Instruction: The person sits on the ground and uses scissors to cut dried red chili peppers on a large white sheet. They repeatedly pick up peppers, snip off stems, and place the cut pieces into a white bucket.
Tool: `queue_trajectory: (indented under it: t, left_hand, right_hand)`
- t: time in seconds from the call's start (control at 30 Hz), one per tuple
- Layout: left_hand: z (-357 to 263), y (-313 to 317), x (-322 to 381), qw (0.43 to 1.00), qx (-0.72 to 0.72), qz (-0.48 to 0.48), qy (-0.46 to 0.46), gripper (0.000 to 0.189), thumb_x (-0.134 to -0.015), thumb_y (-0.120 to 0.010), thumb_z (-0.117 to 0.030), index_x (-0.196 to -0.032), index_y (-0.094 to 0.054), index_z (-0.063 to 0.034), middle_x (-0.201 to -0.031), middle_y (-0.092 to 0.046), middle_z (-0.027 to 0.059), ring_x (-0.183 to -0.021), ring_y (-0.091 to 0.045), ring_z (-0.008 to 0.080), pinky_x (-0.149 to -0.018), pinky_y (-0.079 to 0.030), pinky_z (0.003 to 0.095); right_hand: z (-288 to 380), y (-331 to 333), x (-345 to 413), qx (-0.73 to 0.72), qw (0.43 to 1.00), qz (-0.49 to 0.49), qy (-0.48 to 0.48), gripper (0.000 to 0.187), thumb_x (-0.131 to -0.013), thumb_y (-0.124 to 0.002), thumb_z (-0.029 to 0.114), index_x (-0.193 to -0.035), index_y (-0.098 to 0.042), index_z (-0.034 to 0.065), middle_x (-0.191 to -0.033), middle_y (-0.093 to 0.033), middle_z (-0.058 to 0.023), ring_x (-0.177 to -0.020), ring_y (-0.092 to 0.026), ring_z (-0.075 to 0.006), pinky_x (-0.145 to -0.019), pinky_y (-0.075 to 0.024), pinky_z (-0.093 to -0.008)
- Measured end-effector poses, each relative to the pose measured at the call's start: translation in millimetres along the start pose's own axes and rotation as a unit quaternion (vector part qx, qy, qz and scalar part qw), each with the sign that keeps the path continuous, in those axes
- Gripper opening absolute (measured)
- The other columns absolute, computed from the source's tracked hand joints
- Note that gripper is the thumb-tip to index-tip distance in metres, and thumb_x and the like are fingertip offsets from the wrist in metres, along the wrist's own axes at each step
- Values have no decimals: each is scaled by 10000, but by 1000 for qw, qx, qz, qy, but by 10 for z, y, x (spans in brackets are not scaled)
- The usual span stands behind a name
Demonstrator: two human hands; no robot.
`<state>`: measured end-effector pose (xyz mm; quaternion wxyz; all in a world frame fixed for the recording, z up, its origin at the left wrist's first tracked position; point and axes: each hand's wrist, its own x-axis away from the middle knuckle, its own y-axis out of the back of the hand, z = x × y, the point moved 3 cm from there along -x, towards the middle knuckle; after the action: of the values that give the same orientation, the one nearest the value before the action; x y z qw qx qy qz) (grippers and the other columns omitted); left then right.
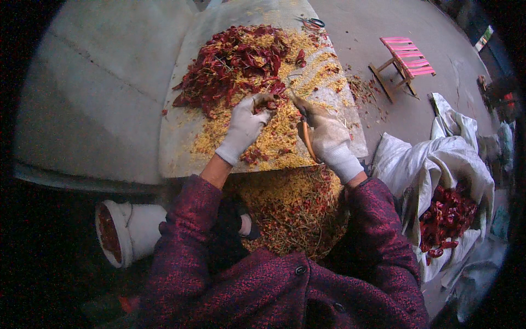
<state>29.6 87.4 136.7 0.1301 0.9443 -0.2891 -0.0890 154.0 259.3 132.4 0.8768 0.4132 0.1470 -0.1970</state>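
Note:
My left hand (248, 123), in a white knit glove, pinches a dried red chili pepper (269, 103) over the near part of the table. The right hand (331, 133), gloved too, grips scissors with orange handles (307, 140); their blades point away from me and I cannot tell how far apart they are. Beyond my hands rises a heap of dried red chilies (242, 57), many cut apart. Loose yellow chili seeds (283, 140) spread over the pale tabletop (176, 154) beneath both hands.
Another pair of scissors (314, 24) lies at the far right corner. Below the near edge is a pile of stems and seeds (296, 214). A white bucket (144, 224) stands left. On the right are a striped folding stool (411, 57) and a white woven sack (427, 158) holding dried chilies (448, 211).

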Motion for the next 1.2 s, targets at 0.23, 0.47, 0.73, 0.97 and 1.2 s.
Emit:
queue_trajectory:
  t: [0.23,0.47,0.73,0.97,1.2]
  left_hand:
    - [-158,-37,60,996,-86,26,-11,234,-879,-606,3,-1101,-676,20,-972,-722,97,-858,-671,145,-766,-537,287]
    - [-300,-60,99,987,-139,18,-81,190,-846,-665,-43,-1023,-708,10,-895,-719,113,-776,-667,151,-723,-532,298]
    - [-442,-27,181,986,-155,36,-50,267,-762,-610,-18,-1011,-690,37,-904,-694,110,-819,-666,176,-751,-537,305]
    - [-320,-24,179,994,-104,24,-25,241,-763,-604,28,-988,-692,33,-869,-708,68,-769,-653,118,-681,-531,275]
    - [-276,-12,187,997,-12,35,72,172,-798,-643,38,-949,-719,9,-807,-700,20,-690,-611,57,-603,-505,235]
  right_hand:
    - [160,97,-6,50,999,16,11,481,-827,-647,130,-1304,-599,95,-992,-681,-187,-948,-657,-365,-821,-519,-458]
    - [197,74,-21,143,987,69,38,509,-831,-631,142,-1333,-572,85,-853,-644,-149,-819,-637,-351,-698,-474,-466]
    - [117,-81,47,174,979,85,57,511,-864,-577,165,-1369,-539,94,-960,-668,-151,-910,-659,-327,-764,-485,-473]
    - [96,-211,64,192,976,93,39,583,-848,-578,180,-1420,-495,99,-990,-678,-110,-931,-666,-301,-811,-489,-466]
    - [115,-211,84,203,973,105,28,614,-818,-588,163,-1416,-487,65,-931,-672,-130,-903,-668,-302,-739,-518,-439]
